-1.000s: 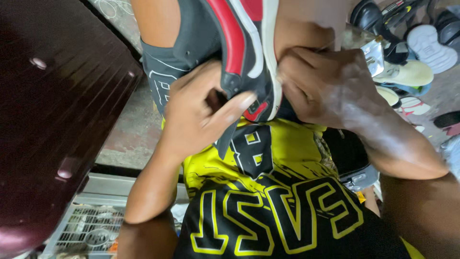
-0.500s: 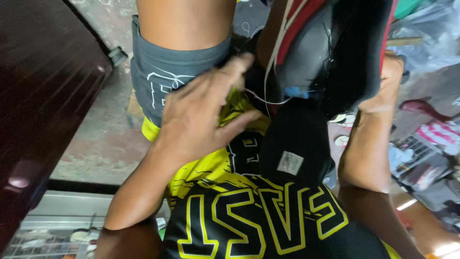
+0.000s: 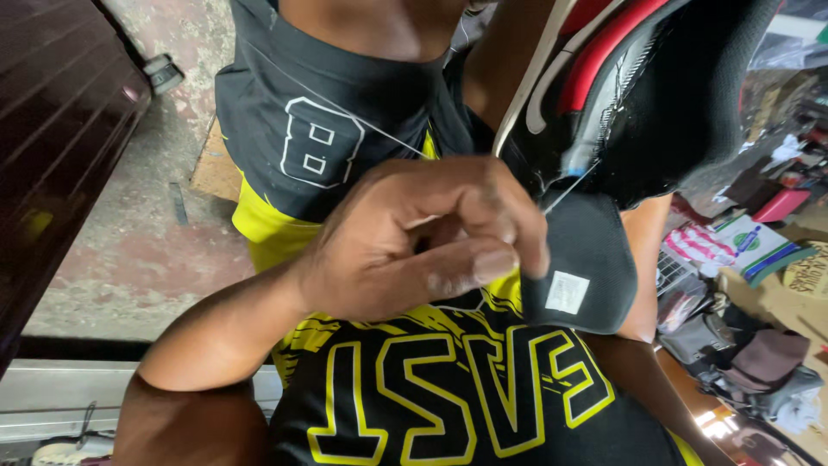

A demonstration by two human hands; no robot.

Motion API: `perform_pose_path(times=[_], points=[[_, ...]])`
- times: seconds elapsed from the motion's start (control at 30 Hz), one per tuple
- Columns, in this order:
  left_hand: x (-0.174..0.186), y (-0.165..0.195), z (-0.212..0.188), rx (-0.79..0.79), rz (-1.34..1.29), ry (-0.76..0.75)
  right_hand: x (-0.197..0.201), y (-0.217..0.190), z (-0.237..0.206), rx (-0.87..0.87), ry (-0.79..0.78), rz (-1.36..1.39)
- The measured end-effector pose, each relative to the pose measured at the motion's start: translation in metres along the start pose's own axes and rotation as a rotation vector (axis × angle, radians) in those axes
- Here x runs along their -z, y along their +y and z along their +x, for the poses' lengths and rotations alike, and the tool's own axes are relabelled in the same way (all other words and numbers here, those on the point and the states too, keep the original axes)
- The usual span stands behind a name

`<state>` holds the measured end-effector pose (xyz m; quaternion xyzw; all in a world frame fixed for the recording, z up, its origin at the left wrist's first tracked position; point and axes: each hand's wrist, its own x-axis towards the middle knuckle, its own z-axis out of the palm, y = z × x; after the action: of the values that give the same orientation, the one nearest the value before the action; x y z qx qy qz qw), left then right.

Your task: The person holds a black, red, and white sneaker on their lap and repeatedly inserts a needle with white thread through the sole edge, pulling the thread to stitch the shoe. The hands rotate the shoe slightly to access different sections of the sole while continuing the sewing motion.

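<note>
The fingers (image 3: 483,250) of the left hand (image 3: 423,242) are curled tight into a near fist, thumb pressed against the forefinger, pinching a thin white thread (image 3: 565,188) that runs taut from the fingertips up to the shoe (image 3: 655,112). A second stretch of the same thread crosses the shorts (image 3: 302,129) toward the upper left. The shoe sits just above and to the right of that hand, held up near the chest; it is black with a red band and a pale strip along its edge, and its black tongue (image 3: 586,259) hangs down with a small white tag on it, touching the left hand's knuckles. The right hand is hidden behind the shoe (only the forearm (image 3: 647,285) shows below the tongue), so whether its fingers are wide or closed cannot be told. Below the hands lies a black shirt (image 3: 466,397) with yellow outlined lettering. The shorts are dark with a white numeral and a yellow hem, over a bare knee at the top. To the left is a dark brown wooden surface (image 3: 60,129), and beside it a stained concrete floor (image 3: 147,250). At the far right sits a jumble of bags and packets (image 3: 742,345), well apart from the hands.
</note>
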<state>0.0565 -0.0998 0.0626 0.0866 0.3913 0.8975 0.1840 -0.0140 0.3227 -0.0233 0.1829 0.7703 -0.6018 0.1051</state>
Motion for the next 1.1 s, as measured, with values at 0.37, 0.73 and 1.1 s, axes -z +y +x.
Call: perform_pose_path(times=[0.37,0.73,1.1], points=[[-0.034,-0.007,0.007,-0.227,0.552,0.174,-0.02,0.002,-0.01,0.01,-0.074,-0.028],[-0.015,-0.038,0.04,0.156,1.233,0.189,-0.087,-0.103,-0.05,0.521,-0.714,-0.572],[-0.014,-0.049,0.049,0.299,1.158,0.124,-0.099,-0.131,-0.054,0.747,-0.659,-0.878]])
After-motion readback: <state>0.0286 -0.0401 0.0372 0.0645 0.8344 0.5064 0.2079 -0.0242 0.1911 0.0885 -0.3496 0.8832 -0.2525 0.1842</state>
